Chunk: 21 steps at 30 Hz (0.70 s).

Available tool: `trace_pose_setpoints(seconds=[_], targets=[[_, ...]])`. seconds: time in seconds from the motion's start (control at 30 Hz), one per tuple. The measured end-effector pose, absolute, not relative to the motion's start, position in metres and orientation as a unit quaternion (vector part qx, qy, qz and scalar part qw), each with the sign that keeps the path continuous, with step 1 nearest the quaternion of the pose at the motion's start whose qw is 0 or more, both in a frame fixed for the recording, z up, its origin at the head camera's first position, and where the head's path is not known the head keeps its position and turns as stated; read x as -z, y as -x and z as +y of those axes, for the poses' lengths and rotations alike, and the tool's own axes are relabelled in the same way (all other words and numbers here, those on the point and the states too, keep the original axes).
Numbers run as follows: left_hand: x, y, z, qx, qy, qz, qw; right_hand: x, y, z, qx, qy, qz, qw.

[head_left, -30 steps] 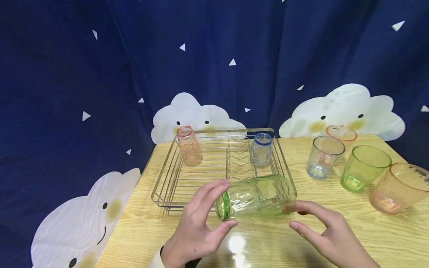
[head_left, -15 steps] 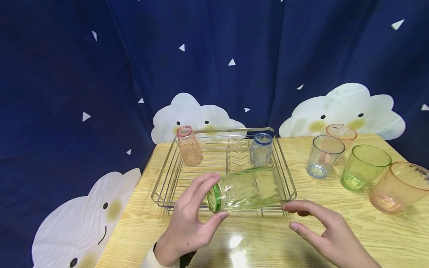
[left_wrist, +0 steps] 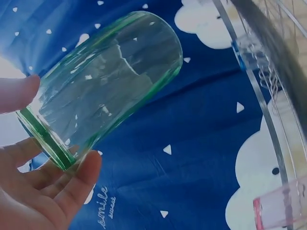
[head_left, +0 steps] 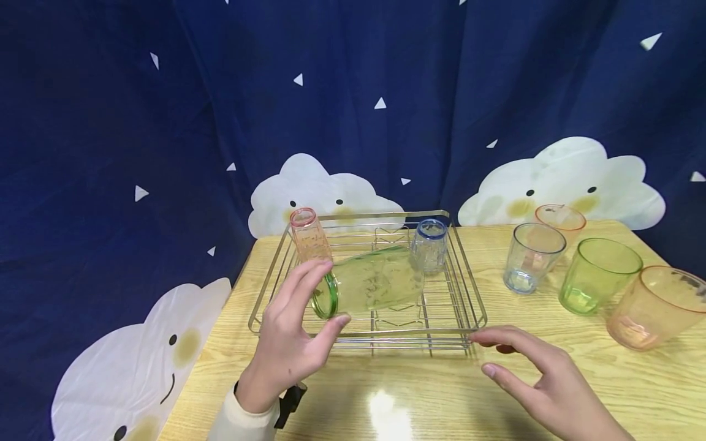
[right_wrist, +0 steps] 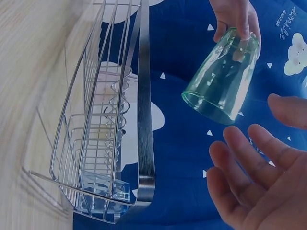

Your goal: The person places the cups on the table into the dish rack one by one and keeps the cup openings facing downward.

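My left hand (head_left: 295,331) grips a clear green drinking glass (head_left: 375,282) round its thick base, thumb on one side and fingers on the other. Held above the wire dish rack (head_left: 397,332), the glass lies nearly sideways, its mouth pointing right. In the right wrist view the glass (right_wrist: 220,76) hangs apart from my right hand (right_wrist: 264,177), whose fingers are spread and loosely bent around nothing. That hand is by the rack's front right corner. Upside down in the rack stand a pink glass (head_left: 310,236) at back left and a blue glass (head_left: 431,248) at back right.
On the wooden table (head_left: 441,392), right of the rack, stand upright glasses: a blue one (head_left: 521,278), a pale orange one (head_left: 570,222) behind it, a green one (head_left: 584,294) and an orange one (head_left: 640,324). A dark blue curtain (head_left: 353,110) hangs behind.
My left hand has carried the green glass left and away from me, over the rack. The glass has separated from my right hand's fingertips; the right hand stays almost in place.
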<state>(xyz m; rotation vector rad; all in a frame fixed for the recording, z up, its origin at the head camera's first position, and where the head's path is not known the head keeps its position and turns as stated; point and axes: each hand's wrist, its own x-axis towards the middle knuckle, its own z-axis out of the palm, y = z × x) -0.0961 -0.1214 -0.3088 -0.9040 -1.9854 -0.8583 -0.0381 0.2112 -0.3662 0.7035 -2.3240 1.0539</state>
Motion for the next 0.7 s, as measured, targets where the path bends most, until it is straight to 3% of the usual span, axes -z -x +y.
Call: trace_pose_setpoints(seconds=[0.5,0.7], targets=[[0.296,0.14,-0.138,0.262,0.282,-0.856,0.344,0.359,0.038,0.213,-0.338,-0.258,-0.878,0.221],[0.29,0.159,-0.137,0.235,0.267,-0.884,0.303,0.361,0.04,0.214,-0.335,-0.268,-0.876,0.219]])
